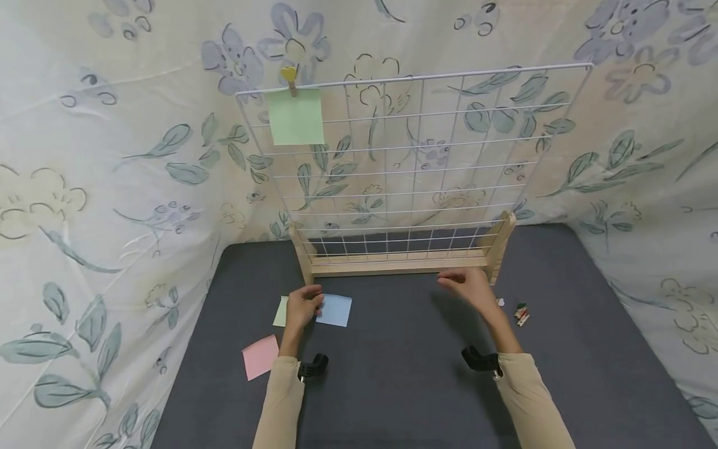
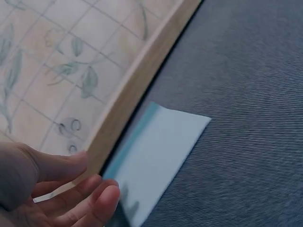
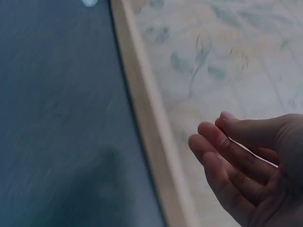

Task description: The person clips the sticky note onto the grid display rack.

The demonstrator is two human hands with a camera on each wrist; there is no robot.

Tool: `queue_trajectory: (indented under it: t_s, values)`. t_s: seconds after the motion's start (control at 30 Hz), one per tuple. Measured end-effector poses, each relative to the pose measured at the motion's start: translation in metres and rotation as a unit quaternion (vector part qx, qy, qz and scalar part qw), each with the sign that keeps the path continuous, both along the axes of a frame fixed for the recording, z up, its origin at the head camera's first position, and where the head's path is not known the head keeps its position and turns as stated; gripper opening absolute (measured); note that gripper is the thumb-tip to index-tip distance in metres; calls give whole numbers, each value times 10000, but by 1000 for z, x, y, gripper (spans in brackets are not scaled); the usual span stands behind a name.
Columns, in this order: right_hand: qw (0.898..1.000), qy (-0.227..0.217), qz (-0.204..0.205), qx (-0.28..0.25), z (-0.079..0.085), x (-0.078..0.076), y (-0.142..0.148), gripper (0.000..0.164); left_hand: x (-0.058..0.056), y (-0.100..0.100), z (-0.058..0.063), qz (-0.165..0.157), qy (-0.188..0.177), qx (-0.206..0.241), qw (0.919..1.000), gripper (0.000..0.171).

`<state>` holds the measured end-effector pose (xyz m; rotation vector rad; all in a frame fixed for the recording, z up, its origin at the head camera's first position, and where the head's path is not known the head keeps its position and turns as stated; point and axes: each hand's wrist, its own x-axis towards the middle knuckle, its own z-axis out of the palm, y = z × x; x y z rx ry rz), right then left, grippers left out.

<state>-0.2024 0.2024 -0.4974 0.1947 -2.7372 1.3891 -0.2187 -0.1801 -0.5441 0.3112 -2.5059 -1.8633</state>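
Note:
Beside a blue sticky note [image 1: 336, 310] on the dark table is my left hand [image 1: 303, 307], its fingers loosely bent and holding nothing. The left wrist view shows the fingertips [image 2: 111, 194] right at the edge of the blue note [image 2: 161, 146]. Partly behind that hand lies a pale green note [image 1: 281, 315]. My right hand [image 1: 470, 287] hovers before the right end of the rack's wooden base [image 1: 392, 269]. In the right wrist view, the right hand's [image 3: 241, 170] fingers are relaxed, thumb near the index finger, with nothing seen between them.
A white wire grid [image 1: 414, 149] rises from the base. At its upper left, a clothespin with a yellow heart [image 1: 288, 74] holds a green note [image 1: 297, 121]. A pink note [image 1: 260, 357] lies front left. Small clips [image 1: 522, 315] and a white piece [image 1: 501, 302] lie right.

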Motion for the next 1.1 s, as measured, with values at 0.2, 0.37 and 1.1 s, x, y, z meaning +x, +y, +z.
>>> queue_trajectory:
  t_s: [0.2,0.37,1.1]
  values:
    - [9902,8,-1356,348,-25,20,40,24,-3,6,-12,-2,105,-535,9985,27]
    - [9600,-174,-2629,951,-39,37,70,26,-3,7,-17,-38,694,-1373,9881,26]
    - [9484,-555,-2836,1304,-53,28,56,27,3,5,-23,-253,602,-1016,9927,5]
